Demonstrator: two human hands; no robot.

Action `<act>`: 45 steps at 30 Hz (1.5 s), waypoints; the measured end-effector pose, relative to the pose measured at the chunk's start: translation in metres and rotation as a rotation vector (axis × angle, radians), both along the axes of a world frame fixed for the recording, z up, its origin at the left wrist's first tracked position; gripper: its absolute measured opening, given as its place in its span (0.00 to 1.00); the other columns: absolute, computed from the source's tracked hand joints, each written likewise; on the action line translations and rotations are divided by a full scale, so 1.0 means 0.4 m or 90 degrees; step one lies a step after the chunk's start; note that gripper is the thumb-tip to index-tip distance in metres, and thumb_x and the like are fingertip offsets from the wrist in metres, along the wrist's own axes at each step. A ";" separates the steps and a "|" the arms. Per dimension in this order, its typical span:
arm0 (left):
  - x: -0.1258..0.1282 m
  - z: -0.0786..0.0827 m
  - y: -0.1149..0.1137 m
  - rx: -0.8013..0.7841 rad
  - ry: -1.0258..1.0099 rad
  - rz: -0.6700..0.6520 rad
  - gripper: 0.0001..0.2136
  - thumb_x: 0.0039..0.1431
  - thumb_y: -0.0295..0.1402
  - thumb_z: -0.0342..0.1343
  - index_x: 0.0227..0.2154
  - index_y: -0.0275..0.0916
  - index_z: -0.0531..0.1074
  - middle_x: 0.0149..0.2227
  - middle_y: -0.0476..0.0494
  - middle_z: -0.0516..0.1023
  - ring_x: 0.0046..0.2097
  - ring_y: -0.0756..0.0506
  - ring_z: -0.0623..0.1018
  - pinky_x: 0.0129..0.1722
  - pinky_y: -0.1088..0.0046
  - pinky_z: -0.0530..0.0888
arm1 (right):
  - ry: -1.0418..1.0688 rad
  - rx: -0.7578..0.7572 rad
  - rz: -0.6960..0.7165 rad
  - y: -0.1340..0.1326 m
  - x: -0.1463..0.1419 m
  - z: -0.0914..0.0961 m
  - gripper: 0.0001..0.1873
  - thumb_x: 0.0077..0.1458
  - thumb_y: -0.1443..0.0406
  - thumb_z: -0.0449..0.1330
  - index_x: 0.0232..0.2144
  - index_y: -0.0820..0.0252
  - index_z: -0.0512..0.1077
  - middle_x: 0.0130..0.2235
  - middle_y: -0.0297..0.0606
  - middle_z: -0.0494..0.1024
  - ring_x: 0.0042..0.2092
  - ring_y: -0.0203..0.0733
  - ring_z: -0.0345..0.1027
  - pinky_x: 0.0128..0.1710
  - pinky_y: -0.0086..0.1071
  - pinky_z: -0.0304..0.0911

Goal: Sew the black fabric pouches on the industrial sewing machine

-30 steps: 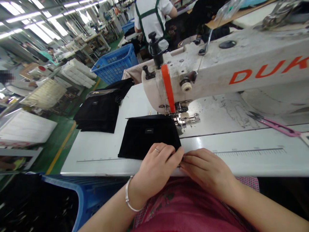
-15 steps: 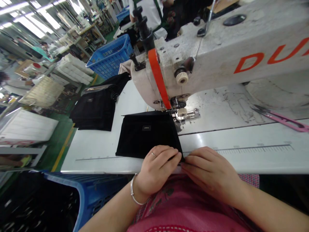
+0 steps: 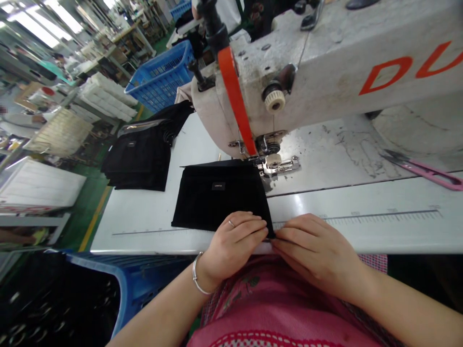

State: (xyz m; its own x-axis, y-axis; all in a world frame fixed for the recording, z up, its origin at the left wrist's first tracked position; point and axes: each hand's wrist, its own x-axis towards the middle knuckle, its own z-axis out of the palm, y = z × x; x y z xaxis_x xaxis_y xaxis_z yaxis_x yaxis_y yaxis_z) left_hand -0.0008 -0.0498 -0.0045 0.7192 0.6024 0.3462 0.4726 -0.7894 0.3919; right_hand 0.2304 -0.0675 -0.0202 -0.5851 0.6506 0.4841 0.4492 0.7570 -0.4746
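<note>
Head view, with clock directions read from the middle of the black fabric piece (image 3: 217, 209) on the white desk (image 3: 139, 207): at 8 o'clock, below the desk edge, is a blue bin (image 3: 125, 284) with dark things in it. A stack of black pieces (image 3: 135, 161) lies on the desk at 10 o'clock, and a blue basket (image 3: 159, 79) stands beyond it at 11. The black fabric piece itself lies flat before the person, a small label (image 3: 218, 186) near its top, lettering too small to read. The left hand (image 3: 240, 241), wearing a ring and a bangle, is at 5 o'clock, its fingers half curled and close together over the near right corner. At 2 o'clock the far right corner reaches the presser foot (image 3: 277, 165) of the sewing machine (image 3: 333, 62). The right hand (image 3: 313, 248), at 4, is nearly closed, fingertips touching the near right corner. Both thumbs are hidden, so I cannot tell whether either hand grips or merely presses. Pink-handled scissors (image 3: 425, 171) lie at 3.
</note>
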 end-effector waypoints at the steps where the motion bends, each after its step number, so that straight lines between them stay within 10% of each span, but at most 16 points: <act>1: -0.001 -0.001 0.002 -0.002 -0.001 -0.005 0.12 0.63 0.22 0.54 0.48 0.36 0.71 0.50 0.44 0.76 0.54 0.45 0.72 0.58 0.59 0.70 | 0.002 -0.004 0.003 0.000 0.001 -0.001 0.08 0.60 0.72 0.57 0.40 0.60 0.74 0.38 0.37 0.76 0.40 0.42 0.66 0.40 0.41 0.63; 18: -0.003 0.012 0.051 0.021 0.003 -0.026 0.09 0.67 0.27 0.48 0.43 0.37 0.73 0.45 0.46 0.78 0.50 0.47 0.75 0.57 0.64 0.70 | -0.072 -0.021 0.038 0.040 0.008 0.029 0.17 0.61 0.70 0.56 0.53 0.59 0.69 0.51 0.38 0.74 0.52 0.42 0.65 0.51 0.41 0.65; 45: -0.007 -0.020 0.300 0.039 -0.007 0.045 0.08 0.66 0.29 0.51 0.40 0.39 0.76 0.45 0.48 0.79 0.48 0.48 0.76 0.52 0.68 0.72 | -0.173 0.049 -0.016 0.239 -0.011 0.022 0.16 0.59 0.63 0.57 0.49 0.61 0.71 0.51 0.42 0.74 0.50 0.51 0.68 0.50 0.48 0.67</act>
State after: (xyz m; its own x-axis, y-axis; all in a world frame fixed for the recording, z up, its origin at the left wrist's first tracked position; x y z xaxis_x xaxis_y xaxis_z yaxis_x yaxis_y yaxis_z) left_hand -0.0036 0.0702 -0.0123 0.6710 0.6292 0.3923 0.5241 -0.7767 0.3494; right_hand 0.2259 0.0281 -0.0114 -0.6840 0.6338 0.3611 0.5712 0.7733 -0.2753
